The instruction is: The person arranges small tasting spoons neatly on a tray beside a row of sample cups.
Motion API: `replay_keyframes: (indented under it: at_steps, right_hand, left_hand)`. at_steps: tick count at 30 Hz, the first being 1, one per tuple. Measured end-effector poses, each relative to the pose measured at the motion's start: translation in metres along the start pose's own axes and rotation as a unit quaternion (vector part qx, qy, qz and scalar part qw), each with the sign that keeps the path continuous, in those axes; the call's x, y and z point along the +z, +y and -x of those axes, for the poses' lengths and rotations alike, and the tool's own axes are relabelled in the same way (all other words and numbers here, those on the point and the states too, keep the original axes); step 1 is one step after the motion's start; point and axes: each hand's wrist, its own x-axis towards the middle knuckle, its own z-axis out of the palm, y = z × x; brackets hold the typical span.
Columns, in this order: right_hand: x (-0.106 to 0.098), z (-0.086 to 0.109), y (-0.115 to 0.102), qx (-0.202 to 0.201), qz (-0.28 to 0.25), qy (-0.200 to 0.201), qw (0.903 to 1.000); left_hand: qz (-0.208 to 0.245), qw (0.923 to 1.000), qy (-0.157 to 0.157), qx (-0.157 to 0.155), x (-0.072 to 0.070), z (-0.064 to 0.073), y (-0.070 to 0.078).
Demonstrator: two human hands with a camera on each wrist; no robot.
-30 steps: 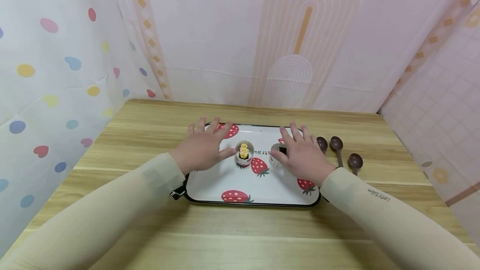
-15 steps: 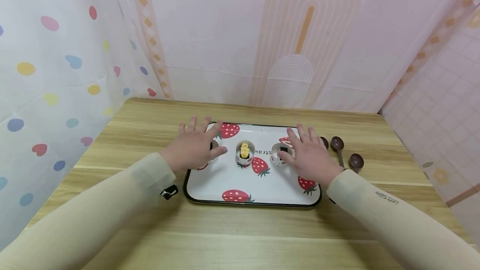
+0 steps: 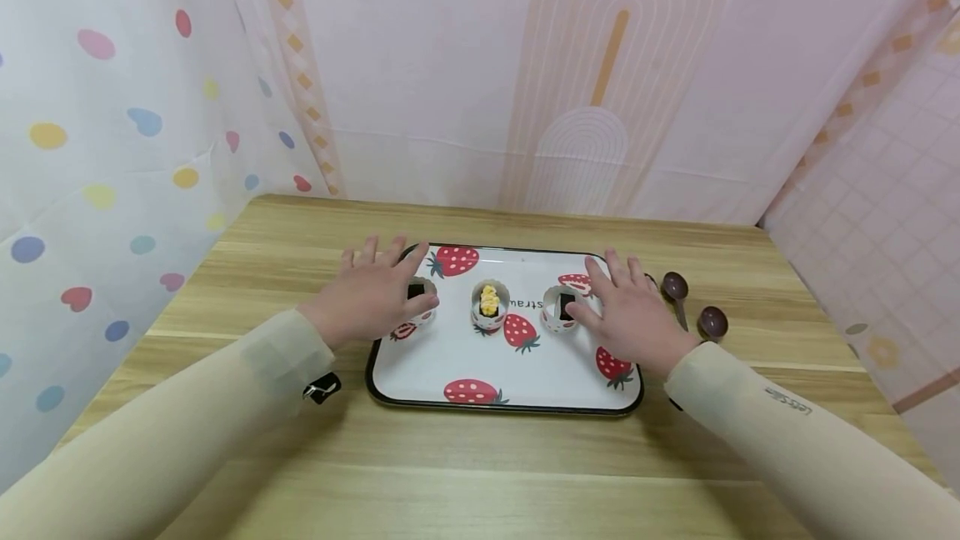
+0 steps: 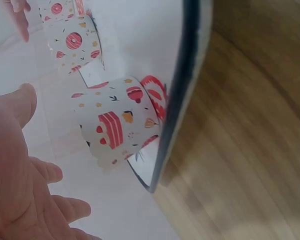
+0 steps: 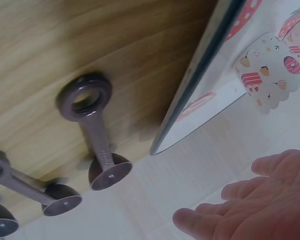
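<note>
My left hand hovers over the tray's left edge with fingers spread, holding nothing. Its thumb partly covers a printed paper cup with a black piece inside. Over the right edge, my right hand also has its fingers spread and grips nothing. Near its thumb stands another paper cup, holding a dark block. A third cup, between them, contains a dark piece topped with yellow crumbly bits. All three cups stand in a row on a white, dark-rimmed strawberry tray.
Brown measuring spoons lie right of the tray, among them one spoon and another spoon; the right wrist view shows a ring-handled spoon closest to the tray. The wooden table meets patterned curtains behind.
Both hands have moved apart, the left one leftward and the right one rightward. The left and right cups now show more from under them. The cups and tray stay in place.
</note>
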Motion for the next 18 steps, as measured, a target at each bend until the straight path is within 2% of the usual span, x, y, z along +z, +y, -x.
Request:
replay_keyframes:
  at_steps: [18]
  right_hand:
    - [-0.002,0.013,0.024,0.015,0.004,-0.001,0.9999]
  left_hand:
    - [0.019,0.9996,-0.012,-0.014,0.006,0.011,-0.021]
